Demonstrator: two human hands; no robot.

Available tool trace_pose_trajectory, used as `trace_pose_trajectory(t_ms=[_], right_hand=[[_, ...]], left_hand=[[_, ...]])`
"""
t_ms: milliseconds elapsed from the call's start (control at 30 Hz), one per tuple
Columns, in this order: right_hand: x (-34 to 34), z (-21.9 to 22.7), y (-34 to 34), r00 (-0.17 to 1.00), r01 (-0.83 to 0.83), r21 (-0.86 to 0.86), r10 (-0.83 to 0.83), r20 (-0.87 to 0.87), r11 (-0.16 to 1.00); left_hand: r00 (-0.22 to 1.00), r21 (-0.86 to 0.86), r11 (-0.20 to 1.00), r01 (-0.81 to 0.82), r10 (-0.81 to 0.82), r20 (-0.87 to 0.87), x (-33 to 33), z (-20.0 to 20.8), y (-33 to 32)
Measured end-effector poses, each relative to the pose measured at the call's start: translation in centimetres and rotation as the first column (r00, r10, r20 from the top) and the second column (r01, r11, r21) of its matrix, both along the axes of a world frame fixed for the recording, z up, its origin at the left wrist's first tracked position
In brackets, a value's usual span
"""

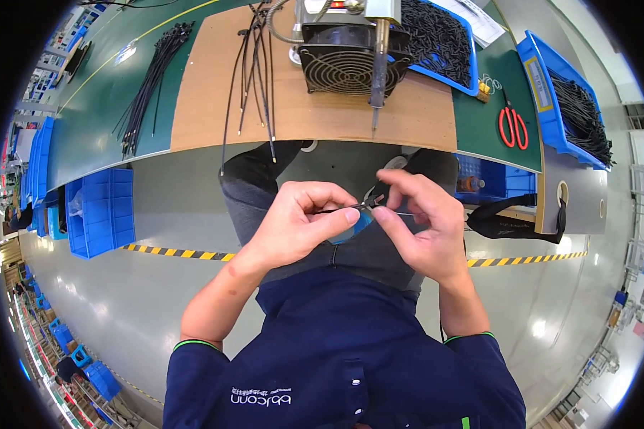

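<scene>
In front of my lap, both hands meet at a thin black cable [356, 208]. My left hand [297, 220] pinches it between thumb and fingers, closed. My right hand [431, 223] is at the cable's other end, its thumb and fingers closed around a small dark piece [374, 204] there. A thin strand [406, 214] runs across the right palm. The fingers partly hide the dark piece, so its exact kind is unclear. Beyond my hands, a soldering iron [379, 71] points downward over the table's front edge, beside a black fan [350, 68].
Black cables [248, 79] lie on the brown board [207, 93], some hanging past its edge. Another cable bundle [150, 86] lies left. At right are a blue tray of small black parts [440, 46], red-handled scissors [513, 127] and a blue bin of cables [533, 53]. Blue crates [107, 214] stand lower left.
</scene>
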State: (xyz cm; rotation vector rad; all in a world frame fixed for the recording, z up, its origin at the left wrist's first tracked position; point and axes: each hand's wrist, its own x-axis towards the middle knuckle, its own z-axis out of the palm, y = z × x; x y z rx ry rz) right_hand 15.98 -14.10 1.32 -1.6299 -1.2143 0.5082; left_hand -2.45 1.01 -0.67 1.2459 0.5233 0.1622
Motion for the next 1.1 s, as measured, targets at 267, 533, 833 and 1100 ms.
trace_pose_trajectory(t_ms=[267, 533, 833, 1100], right_hand=[[0.4, -1.7, 0.2, 0.990, -0.104, 0.092, 0.094, 0.106, 0.990], [0.1, -1.7, 0.0, 0.996, -0.078, 0.048, 0.080, -0.050, 0.996], [-0.3, -2.2, 0.0, 0.996, -0.063, 0.115, 0.070, -0.055, 0.991], [-0.4, -1.6, 0.2, 0.997, -0.056, 0.106, 0.062, -0.055, 0.993]], left_hand=[[0.999, 0.127, 0.991, 0.031, -0.027, -0.030, 0.6, 1.0, 0.4], [0.998, 0.212, 0.976, 0.054, -0.044, -0.050, 1.1, 1.6, 0.6], [0.996, 0.212, 0.977, 0.036, -0.053, 0.074, 1.2, 0.9, 1.2], [0.995, 0.007, 0.999, 0.048, -0.048, 0.082, 1.4, 0.5, 1.9]])
